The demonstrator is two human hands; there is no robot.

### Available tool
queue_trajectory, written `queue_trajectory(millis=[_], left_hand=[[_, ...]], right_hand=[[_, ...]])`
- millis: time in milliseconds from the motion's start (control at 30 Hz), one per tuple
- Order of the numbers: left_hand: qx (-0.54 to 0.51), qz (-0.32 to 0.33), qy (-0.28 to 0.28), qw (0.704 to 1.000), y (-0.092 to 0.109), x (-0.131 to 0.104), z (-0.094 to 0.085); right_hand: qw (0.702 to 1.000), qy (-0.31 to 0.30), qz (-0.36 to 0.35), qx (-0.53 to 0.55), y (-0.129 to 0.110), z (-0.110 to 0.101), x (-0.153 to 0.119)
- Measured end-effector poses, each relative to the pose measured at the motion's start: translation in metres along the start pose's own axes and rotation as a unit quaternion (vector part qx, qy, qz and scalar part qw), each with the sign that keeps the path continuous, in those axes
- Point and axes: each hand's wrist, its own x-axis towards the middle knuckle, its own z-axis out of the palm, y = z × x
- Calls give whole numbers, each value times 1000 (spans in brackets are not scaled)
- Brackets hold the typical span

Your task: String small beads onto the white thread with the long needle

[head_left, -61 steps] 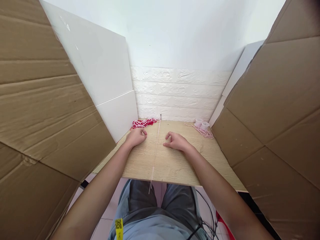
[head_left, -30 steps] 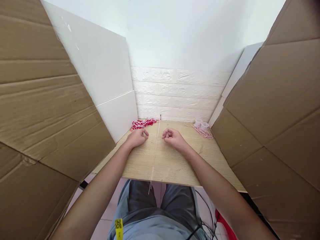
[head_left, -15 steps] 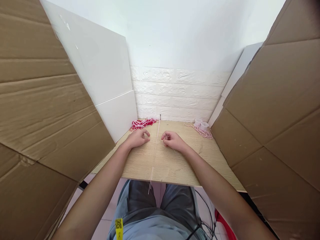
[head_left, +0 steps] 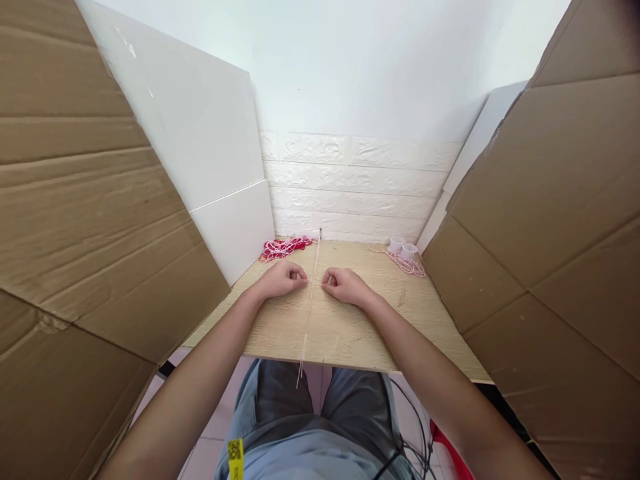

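Note:
A pale cord [head_left: 310,303] runs taut from a small dark nail [head_left: 321,231] at the back of the wooden board to the front edge, where its loose ends hang over. Just left of the cord, my left hand [head_left: 284,279] is closed in a pinch, thumb against index finger. My right hand [head_left: 347,287] pinches in the same way on the right side. A thin pale thread, hard to make out, seems to cross the cord between the two sets of fingertips. Both hands rest low over the board.
Red and pink-white cords [head_left: 286,249] lie heaped at the back left. Two small clear cups [head_left: 402,249] stand at the back right beside a pink cord bundle [head_left: 407,265]. Cardboard panels [head_left: 90,200] wall in both sides. Black cables [head_left: 417,427] hang below the board.
My left hand has moved slightly right, toward the cord, and its fingers have closed from a loose curl into a pinch. My right fingers have also drawn together near the cord.

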Motion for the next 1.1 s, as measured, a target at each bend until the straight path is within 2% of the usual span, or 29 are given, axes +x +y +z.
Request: queue_trajectory(millis=[167, 300, 433, 567, 700, 933, 1100], left_hand=[[-9, -18, 13, 1000, -3, 0, -3], [15, -28, 26, 999, -3, 0, -5], [5, -14, 34, 999, 3, 0, -1], [-25, 3, 36, 999, 8, 1, 4], [-43, -8, 34, 998, 8, 2, 4], [-18, -23, 75, 997, 4, 3, 4], [-16, -4, 55, 998, 7, 5, 11]], right_hand=[[1000, -15, 1, -26, 3, -2, 3], [996, 43, 7, -84, 2, -3, 1], [994, 73, 18, -74, -4, 2, -2], [996, 63, 29, -49, -10, 9, -1], [998, 45, 37, -39, -11, 9, 1], [997, 57, 35, -42, -9, 10, 1], [997, 63, 34, -37, -11, 18, 7]])
